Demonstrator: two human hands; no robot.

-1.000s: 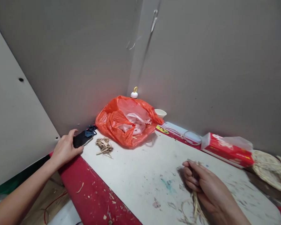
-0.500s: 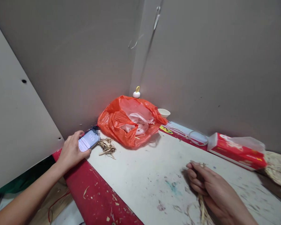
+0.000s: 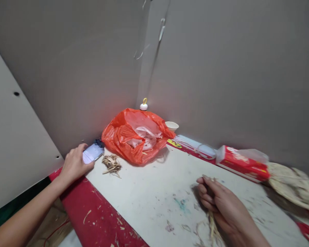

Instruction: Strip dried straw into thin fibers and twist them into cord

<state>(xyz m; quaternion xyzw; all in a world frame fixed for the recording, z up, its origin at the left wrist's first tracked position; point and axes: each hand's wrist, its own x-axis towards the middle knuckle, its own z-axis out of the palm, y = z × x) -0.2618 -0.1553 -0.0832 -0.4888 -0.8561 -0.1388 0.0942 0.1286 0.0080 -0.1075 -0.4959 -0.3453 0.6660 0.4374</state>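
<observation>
My left hand (image 3: 74, 162) is closed around the near side of a smartphone (image 3: 91, 154) at the back left of the table. Its lit screen faces up, washed out and unreadable. Beside the phone lies a small heap of dry straw scraps (image 3: 111, 165). My right hand (image 3: 222, 200) is curled over the white board on the right, gripping a bundle of pale straw strands (image 3: 213, 230). Loose ends hang below the palm, and a short tip pokes out above the thumb. The fingers hide the middle of the bundle.
A red plastic bag (image 3: 123, 140) sits in the corner, with a white-capped bottle (image 3: 143, 106) behind it and a white bowl (image 3: 172, 126) beside it. Along the back wall lie a red tissue pack (image 3: 243, 163) and a round woven straw piece (image 3: 289, 185). Straw bits litter the red table edge (image 3: 100, 212).
The view has swung right, bringing more of the woven piece into sight. The clock and notice on the phone screen have given way to a pale glow. Both hands keep their grips.
</observation>
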